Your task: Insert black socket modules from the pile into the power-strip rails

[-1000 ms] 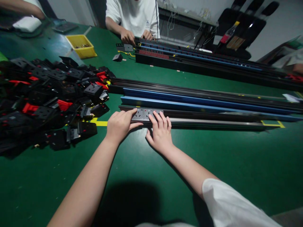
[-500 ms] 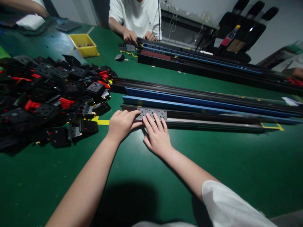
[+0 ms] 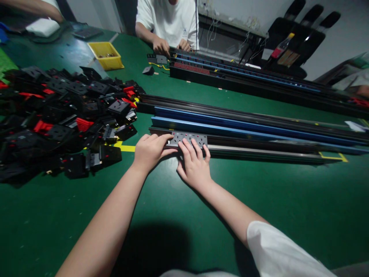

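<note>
Green table (image 3: 230, 215), socket pile (image 3: 57, 127) at nine o'clock: left hand (image 3: 147, 152), fingers clamped on black rail (image 3: 245, 154); right hand (image 3: 197, 169), fingers slightly apart, best presses grey sockets (image 3: 203, 139) evenly.

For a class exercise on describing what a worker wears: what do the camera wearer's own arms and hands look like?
Both the left hand and right hand are gloveless, and no watch or bracelet shows. A plain white sleeve covers the right upper arm; no left sleeve shows.
</note>
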A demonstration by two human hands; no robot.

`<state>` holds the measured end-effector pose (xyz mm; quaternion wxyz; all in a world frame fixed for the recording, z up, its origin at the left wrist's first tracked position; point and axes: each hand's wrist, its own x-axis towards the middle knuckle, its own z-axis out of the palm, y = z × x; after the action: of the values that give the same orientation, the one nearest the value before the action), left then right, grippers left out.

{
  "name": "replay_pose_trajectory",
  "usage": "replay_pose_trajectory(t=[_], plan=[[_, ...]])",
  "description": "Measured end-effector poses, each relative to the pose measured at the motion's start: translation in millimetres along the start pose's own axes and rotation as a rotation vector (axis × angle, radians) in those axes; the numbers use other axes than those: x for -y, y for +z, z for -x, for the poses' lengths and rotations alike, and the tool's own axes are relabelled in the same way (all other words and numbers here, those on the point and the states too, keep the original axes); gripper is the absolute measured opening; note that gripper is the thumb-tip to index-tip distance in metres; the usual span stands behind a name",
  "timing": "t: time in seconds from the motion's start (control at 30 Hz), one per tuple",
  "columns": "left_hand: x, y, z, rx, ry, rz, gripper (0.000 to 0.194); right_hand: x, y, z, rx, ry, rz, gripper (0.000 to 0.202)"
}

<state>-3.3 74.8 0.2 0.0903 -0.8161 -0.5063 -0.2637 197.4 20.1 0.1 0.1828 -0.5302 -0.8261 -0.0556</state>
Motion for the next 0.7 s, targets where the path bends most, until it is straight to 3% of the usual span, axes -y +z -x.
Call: replay_pose_trajectory(t=[0.33, 0.7], plan=[[3.0, 1.1, 2.1, 0.031, 0.084, -0.042, 0.039, -8.2, 2.5, 1.2, -0.121, 0.104, 0.002, 0.053], [0.3, -0.6, 0.8, -0.002, 0.111, -0.065, 0.037, -1.2, -5.5, 0.0, 0.04, -0.068, 0.028, 0.071]])
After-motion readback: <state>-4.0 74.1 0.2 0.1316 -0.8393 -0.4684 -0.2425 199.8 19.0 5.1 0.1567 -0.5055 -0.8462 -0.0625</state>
